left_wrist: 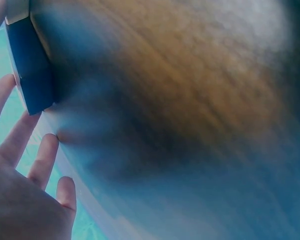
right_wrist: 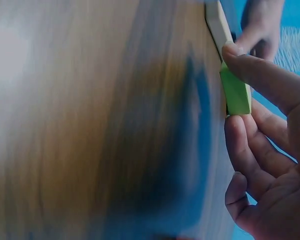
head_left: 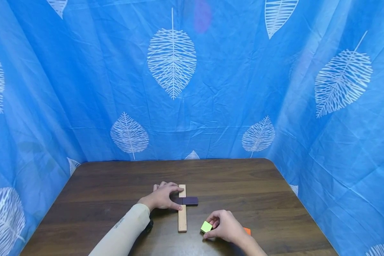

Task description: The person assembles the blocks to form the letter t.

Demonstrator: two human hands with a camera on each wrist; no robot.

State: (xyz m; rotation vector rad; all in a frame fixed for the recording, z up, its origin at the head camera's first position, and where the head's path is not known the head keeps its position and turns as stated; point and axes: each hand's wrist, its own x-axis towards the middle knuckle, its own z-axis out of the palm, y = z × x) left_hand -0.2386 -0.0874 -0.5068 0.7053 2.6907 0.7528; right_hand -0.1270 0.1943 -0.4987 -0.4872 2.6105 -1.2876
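Observation:
Two pale wooden strips, the near one (head_left: 182, 219) and a far one (head_left: 182, 193), line up across the middle of the table. Dark purple blocks (head_left: 190, 201) lie crosswise between them. My left hand (head_left: 161, 197) reaches over this cross from the left, thumb tip at the near strip and index finger at the far one. The dark block's end (left_wrist: 35, 70) shows beside its extended fingers in the left wrist view. To the right, my right hand (head_left: 227, 227) pinches a lime-green block (head_left: 206, 227) between thumb and fingertips, close over the table.
An orange piece (head_left: 247, 231) shows partly from behind the right wrist. A black object (head_left: 149, 226) sits at the left wrist, below the sleeve (head_left: 123, 227). The brown wooden table (head_left: 115, 177) has blue leaf-patterned cloth (head_left: 217, 89) behind it and along its sides.

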